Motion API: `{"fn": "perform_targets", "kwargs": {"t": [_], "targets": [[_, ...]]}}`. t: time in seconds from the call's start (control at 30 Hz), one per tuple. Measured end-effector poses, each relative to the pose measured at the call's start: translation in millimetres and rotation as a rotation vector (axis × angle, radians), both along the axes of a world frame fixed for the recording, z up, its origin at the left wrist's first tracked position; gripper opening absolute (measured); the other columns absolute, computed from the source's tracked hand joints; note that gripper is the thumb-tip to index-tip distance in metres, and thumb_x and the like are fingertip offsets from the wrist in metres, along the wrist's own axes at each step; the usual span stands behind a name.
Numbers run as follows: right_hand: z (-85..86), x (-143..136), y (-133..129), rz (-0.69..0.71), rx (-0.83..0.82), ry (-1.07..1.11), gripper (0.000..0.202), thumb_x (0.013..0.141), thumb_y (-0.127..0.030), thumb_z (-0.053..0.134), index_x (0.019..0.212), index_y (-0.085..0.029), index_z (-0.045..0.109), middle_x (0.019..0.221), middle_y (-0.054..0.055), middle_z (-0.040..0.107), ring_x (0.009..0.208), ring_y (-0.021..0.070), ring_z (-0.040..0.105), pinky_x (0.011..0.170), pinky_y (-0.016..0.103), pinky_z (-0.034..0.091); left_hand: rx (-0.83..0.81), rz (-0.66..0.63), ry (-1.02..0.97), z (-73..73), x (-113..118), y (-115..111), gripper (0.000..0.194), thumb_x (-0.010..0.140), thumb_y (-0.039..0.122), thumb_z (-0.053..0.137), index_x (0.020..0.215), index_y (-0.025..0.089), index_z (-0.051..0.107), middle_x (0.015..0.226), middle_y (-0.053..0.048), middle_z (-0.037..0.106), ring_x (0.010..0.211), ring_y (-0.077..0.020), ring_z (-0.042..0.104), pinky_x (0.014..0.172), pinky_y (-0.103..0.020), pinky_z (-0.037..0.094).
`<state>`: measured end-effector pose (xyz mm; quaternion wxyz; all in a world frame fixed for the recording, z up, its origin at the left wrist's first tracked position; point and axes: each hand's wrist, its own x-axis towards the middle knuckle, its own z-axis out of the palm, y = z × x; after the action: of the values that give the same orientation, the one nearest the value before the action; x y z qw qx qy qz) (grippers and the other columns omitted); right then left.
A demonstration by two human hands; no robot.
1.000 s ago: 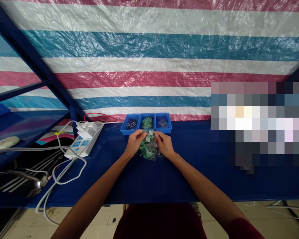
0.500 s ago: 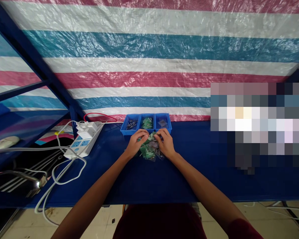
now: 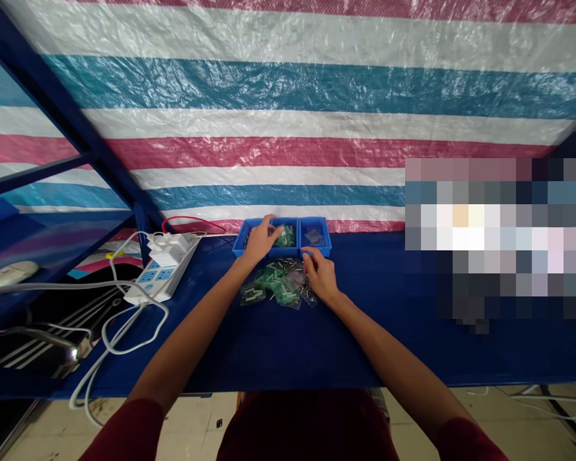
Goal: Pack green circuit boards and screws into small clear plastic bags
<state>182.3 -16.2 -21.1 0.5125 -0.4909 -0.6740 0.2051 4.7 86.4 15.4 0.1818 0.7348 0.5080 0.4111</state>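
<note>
Three joined blue bins stand at the middle of the table. My left hand (image 3: 262,241) is over the left and middle bins, thumb and fingers apart, with nothing visible between them. The middle bin holds green pieces (image 3: 286,237); the right bin (image 3: 315,255) holds small clear bags. In front of the bins lies a pile of small bags (image 3: 283,282) with green pieces and metal pins. My right hand (image 3: 320,272) rests at the pile's right edge, fingers curled; whatever its fingertips hold is too small to make out.
A white power strip (image 3: 166,272) with plugs and looping white cables (image 3: 108,349) lies on the left of the blue table (image 3: 288,358). A pale computer mouse (image 3: 10,274) is at the far left. Striped sheeting (image 3: 288,153) hangs behind. The right side is pixelated.
My left hand has moved up from the pile to the bins, uncovering the pile's left part. My right hand has shifted slightly right, away from the pile's middle.
</note>
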Motion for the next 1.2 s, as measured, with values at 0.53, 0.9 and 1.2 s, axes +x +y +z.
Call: {"fn": "perform_targets", "kwargs": {"t": [0.53, 0.9, 1.2], "targets": [[7.9, 15, 5, 0.431, -0.18, -0.674, 0.087, 0.069, -0.071, 0.059, 0.14, -0.024, 0.041, 0.144, 0.015, 0.034, 0.13, 0.038, 0.033, 0.102, 0.054, 0.032, -0.212, -0.274, 0.713, -15.5, -42, -111, 0.086, 0.077, 0.071, 0.047, 0.147, 0.029, 0.021, 0.155, -0.011, 0.017, 0.14, -0.0385, 0.017, 0.109, -0.055, 0.019], [13.2, 19, -2, 0.521, -0.337, -0.767, 0.113, 0.059, -0.078, 0.06, 0.149, -0.031, 0.009, 0.157, 0.008, 0.006, 0.141, 0.0389, 0.002, 0.111, 0.056, 0.009, -0.139, -0.293, 0.742, -45.8, -42, -106, 0.09, 0.078, 0.072, 0.043, 0.148, 0.032, 0.006, 0.156, -0.007, 0.009, 0.142, -0.0357, 0.009, 0.112, -0.054, 0.012], [-14.4, 21, -8, 0.443, -0.247, -0.83, 0.113, 0.065, -0.082, 0.048, 0.149, -0.028, -0.004, 0.156, 0.007, -0.009, 0.142, 0.0346, -0.009, 0.112, 0.055, 0.003, -0.126, -0.372, 0.733, -44.0, -41, -105, 0.091, 0.078, 0.072, 0.043, 0.149, 0.031, 0.003, 0.157, -0.006, 0.005, 0.143, -0.0342, 0.004, 0.113, -0.054, 0.007]]}}
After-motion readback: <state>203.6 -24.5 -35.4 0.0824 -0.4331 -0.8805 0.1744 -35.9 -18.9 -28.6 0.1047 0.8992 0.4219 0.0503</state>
